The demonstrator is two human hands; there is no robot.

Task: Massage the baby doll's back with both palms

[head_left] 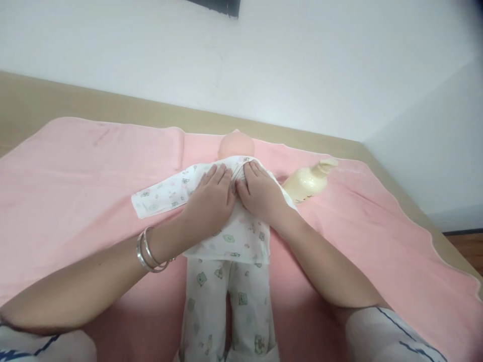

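A baby doll (236,145) lies on the pink cloth, its rounded bald head at the far end and its face out of sight. It is dressed in a white printed top (226,241) and matching trousers (206,301). My left hand (212,198) rests on the chest of the top with its fingers stretched out. Across from it, my right hand (262,193) lies flat on the other side of the chest, near the neckline. Between the two hands the fabric is gathered in small folds. The left-side sleeve spreads outward; the other sleeve is mostly hidden by my right hand.
A cream pump bottle (307,181) lies on its side to the right of the doll. The pink cloth (113,151) covers most of a beige surface (22,98), which meets a white wall (151,55). A dark object (222,6) shows at the top edge.
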